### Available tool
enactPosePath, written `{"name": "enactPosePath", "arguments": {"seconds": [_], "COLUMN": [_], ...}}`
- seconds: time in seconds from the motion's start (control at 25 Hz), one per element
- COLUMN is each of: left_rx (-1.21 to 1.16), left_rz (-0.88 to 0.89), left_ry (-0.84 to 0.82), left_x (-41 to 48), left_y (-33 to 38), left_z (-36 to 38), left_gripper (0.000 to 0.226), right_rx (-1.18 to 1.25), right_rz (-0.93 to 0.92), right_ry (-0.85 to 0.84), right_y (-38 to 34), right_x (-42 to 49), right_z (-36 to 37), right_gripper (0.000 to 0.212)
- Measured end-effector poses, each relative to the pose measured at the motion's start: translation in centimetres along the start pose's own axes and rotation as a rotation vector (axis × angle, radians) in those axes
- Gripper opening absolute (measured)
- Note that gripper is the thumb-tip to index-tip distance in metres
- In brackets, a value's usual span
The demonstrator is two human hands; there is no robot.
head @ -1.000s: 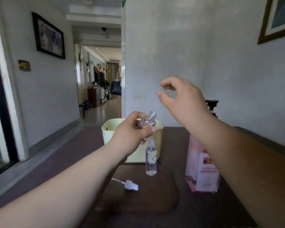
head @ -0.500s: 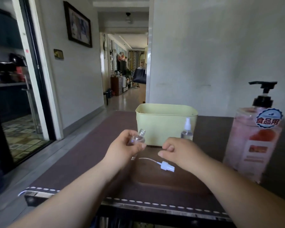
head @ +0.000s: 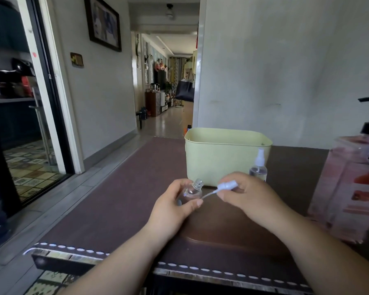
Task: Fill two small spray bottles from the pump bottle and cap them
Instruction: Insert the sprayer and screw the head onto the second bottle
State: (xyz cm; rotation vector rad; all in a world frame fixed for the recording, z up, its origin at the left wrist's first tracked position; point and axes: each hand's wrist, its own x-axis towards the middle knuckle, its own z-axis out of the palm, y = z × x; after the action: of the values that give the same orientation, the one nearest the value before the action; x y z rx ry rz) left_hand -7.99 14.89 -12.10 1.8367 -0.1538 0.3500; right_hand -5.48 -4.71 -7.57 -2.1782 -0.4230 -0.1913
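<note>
My left hand (head: 175, 206) grips a small clear spray bottle (head: 191, 191), uncapped, its threaded neck tilted up to the right. My right hand (head: 246, 193) pinches a white spray cap (head: 227, 185) whose thin dip tube points left toward the bottle's neck, just short of it. A second small spray bottle (head: 258, 167) with its white cap on stands upright behind my right hand, in front of the basket. The big pink pump bottle (head: 352, 186) with a black pump stands at the right edge, partly cut off.
A pale green plastic basket (head: 226, 154) stands at the back of the dark table. A brown board (head: 232, 233) lies under my hands. The table's front edge has a white-stitched trim (head: 73, 248). A hallway and a doorway lie to the left.
My right hand came down from near the pump bottle, picked the white spray cap off the board and lifted it beside the open bottle. The camera tilted down and left.
</note>
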Motion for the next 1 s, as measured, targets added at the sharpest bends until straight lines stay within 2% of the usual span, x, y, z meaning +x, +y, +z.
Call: {"name": "enactPosePath", "arguments": {"seconds": [0.12,0.24,0.4,0.68,1.0], "left_rx": [-0.020,-0.019,0.025,0.050,0.050], "left_rz": [0.014,0.026,0.045,0.062,0.071], "left_ry": [0.002,0.021,0.027,0.028,0.032], "left_x": [0.1,0.1,0.1,0.1,0.0], "left_y": [-0.2,-0.4,-0.6,-0.6,-0.6], "left_z": [0.3,0.4,0.4,0.3,0.3], "left_gripper": [0.035,0.038,0.040,0.038,0.038], "right_rx": [0.460,0.619,0.580,0.474,0.356], "right_rz": [-0.017,-0.091,-0.171,-0.271,-0.257], "right_ry": [0.059,0.208,0.275,0.318,0.294], "right_y": [-1.3,-1.9,-1.8,-1.4,-1.4], "right_x": [0.4,0.9,1.1,1.3,1.2], "right_z": [0.3,0.4,0.6,0.6,0.5], "right_gripper": [0.002,0.017,0.019,0.010,0.019]}}
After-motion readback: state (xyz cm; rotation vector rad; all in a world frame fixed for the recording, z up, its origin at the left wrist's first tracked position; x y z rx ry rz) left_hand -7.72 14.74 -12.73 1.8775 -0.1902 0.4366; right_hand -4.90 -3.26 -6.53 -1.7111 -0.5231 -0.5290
